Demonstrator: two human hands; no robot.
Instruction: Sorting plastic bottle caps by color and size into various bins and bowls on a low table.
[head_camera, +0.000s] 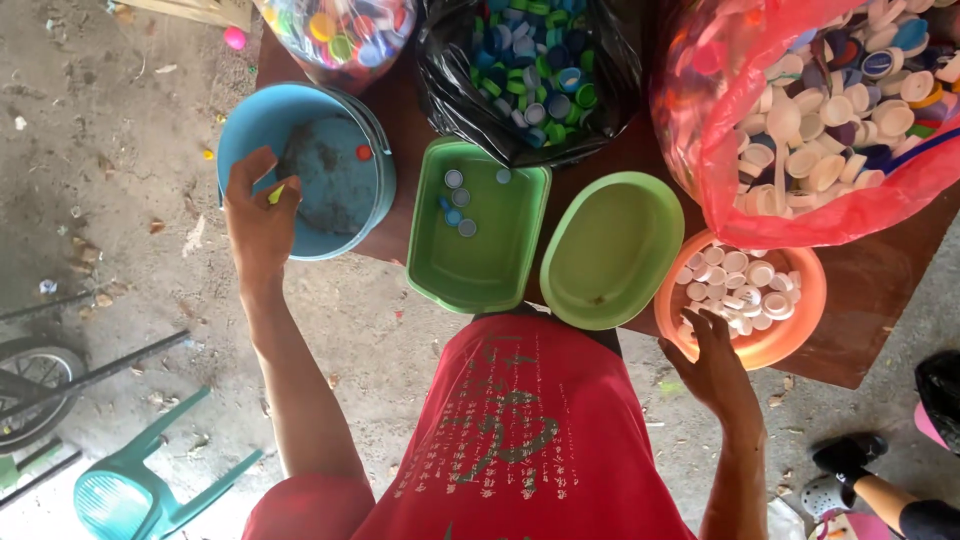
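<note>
Brown table (870, 290): left hand (258, 215) pinches yellow cap (276, 194); right hand (712, 365) touches orange bowl (795, 335).

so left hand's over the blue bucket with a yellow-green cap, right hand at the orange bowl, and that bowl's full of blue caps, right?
Not blue. The head view shows the orange bowl holds white caps. The rest stands: left hand over the blue bucket with a yellow-green cap, right hand at the bowl.

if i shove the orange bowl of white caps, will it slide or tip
The orange bowl looks wide and shallow, so it would probably slide rather than tip. It seems to overhang the table edge, so a push outward might drop it. The loose white caps would likely shift.
</note>
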